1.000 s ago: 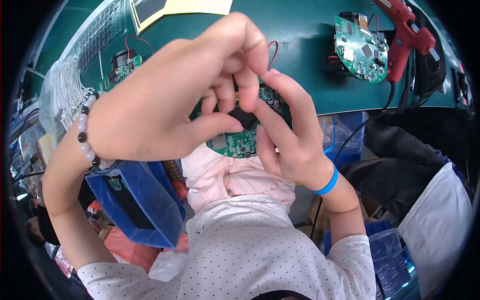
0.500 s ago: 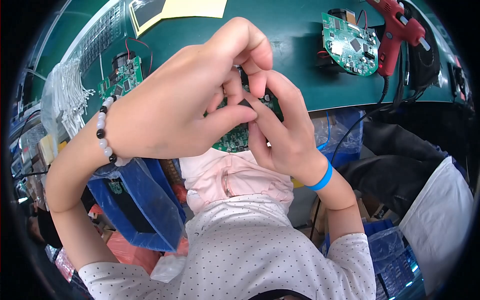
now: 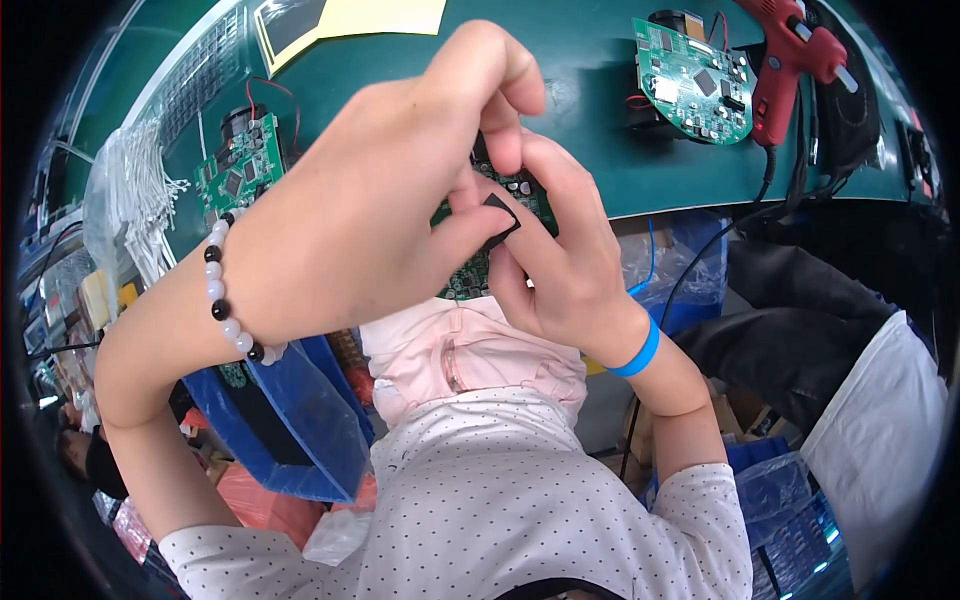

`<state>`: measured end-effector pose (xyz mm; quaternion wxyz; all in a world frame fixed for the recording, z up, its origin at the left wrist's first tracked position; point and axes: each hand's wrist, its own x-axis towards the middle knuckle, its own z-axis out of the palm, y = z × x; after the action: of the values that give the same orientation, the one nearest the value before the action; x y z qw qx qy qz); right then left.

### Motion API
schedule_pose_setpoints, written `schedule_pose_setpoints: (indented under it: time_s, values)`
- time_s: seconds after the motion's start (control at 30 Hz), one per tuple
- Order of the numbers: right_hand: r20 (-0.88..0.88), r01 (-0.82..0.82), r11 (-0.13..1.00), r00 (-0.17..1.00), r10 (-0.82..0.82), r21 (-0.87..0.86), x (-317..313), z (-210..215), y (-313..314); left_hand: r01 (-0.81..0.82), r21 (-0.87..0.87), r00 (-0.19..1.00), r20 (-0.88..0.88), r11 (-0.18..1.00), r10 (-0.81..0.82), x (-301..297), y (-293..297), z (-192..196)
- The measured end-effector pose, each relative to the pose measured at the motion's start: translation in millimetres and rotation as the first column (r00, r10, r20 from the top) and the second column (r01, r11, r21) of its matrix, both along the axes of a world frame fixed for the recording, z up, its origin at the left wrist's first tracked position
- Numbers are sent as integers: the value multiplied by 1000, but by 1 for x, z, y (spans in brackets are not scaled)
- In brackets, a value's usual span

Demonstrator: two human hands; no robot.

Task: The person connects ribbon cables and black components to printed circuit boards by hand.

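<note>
Above my lap, at the green bench's [image 3: 600,150] near edge, a small black pad [image 3: 499,217] sits pinched between my left hand's [image 3: 370,210] fingers over the green circuit board [image 3: 478,268] my right hand [image 3: 560,260] grips, another circuit board [image 3: 692,80] and a red glue gun [image 3: 790,65] lying farther back.

A yellow rectangular sheet [image 3: 385,15] is seen lying flat at the far edge of the green bench, a black yellow-bordered card [image 3: 290,25] just left of it. Clear plastic bags [image 3: 120,190] are piled at the far left.
</note>
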<state>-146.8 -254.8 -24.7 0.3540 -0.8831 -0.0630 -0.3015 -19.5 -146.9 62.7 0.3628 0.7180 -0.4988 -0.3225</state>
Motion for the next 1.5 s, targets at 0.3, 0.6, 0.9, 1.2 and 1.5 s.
schedule_pose_setpoints:
  time_s: [0.3,0.6,0.9,1.2,1.5]
  values:
    - [21,36,998,999,-35,-50,1,-5,1,-71,-3,926,372,997,67,-10,3,9]
    - [26,33,998,999,-32,-49,1,-4,2,-128,48,929,357,991,103,-16,6,11]
    - [1,8,1000,1000,-8,-11,0,-2,0,-246,31,909,355,969,219,-8,22,13]
    - [-48,32,997,998,-29,64,-1,0,7,-468,333,497,-667,819,555,-44,29,-13]
    - [24,23,999,999,-22,-47,1,-5,2,-582,208,500,-671,786,548,-46,36,-18]
